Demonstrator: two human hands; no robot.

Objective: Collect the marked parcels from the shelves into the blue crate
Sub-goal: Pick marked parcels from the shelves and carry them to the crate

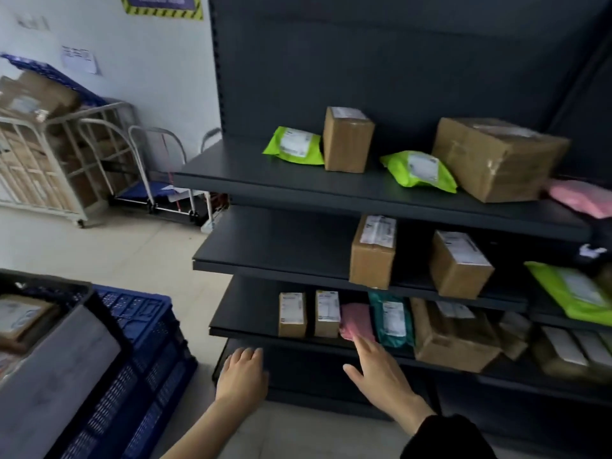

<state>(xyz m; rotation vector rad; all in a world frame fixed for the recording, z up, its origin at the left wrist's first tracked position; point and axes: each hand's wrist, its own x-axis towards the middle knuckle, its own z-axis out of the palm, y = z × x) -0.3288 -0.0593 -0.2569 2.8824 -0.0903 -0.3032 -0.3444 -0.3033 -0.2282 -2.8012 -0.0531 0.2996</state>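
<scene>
We are stretching the right hand (381, 372) forward, its fingers (363, 346) straight and spread, gripping nothing. The fingertips are just meeting the lower edge of a pink pouch (355, 318). That pouch is standing on the third shelf (246, 311) down, squeezed between a small brown box (327, 313) and a teal pouch (392, 321).

We are holding the left hand (243, 376) lower, its fingers loosely curled around nothing, in front of the bottom shelf's edge.

Higher up, a green pouch (294, 145) is lying beside a tall box (347, 139) on the top shelf, and more brown boxes are sitting on the shelf between.

The blue crate (145, 329) is sitting on the floor to our left, well apart from the pink pouch. A black crate (99, 303) is overlapping it on the side nearer us, and it is holding a cardboard parcel (23, 314).
</scene>
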